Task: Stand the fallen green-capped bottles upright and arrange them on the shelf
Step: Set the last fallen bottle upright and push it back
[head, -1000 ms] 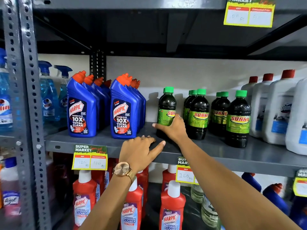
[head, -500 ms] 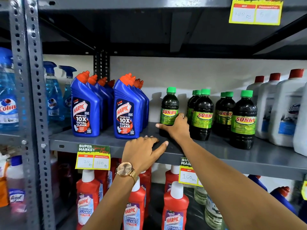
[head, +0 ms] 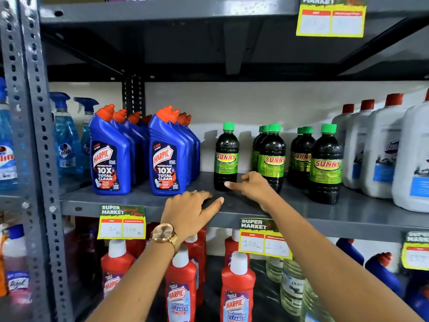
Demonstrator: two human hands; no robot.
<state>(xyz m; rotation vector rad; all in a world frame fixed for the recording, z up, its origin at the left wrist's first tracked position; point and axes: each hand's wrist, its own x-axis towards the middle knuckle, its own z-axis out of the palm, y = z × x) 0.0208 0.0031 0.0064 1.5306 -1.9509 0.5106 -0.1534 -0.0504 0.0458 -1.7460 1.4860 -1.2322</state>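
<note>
Several dark green-capped Sunny bottles stand upright on the grey shelf [head: 362, 212]. The leftmost bottle [head: 226, 156] stands alone. To its right are a pair [head: 271, 159], another pair [head: 301, 156] and a front bottle [head: 326, 163]. My right hand [head: 253, 185] is just in front of the lone bottle's base, fingers spread, one fingertip at or near the base, holding nothing. My left hand [head: 190, 210], with a gold watch on the wrist, rests on the shelf's front edge, fingers apart.
Two rows of blue Harpic bottles [head: 167, 154] stand left of the green-capped ones, large white jugs [head: 380, 149] to the right. Blue spray bottles [head: 67, 138] sit behind the left upright. Red Harpic bottles [head: 236, 293] fill the shelf below. Price tags hang on the shelf edges.
My right hand has let go of the leftmost bottle and drawn back from it toward the shelf front. The bottle stays upright. My left hand has barely moved.
</note>
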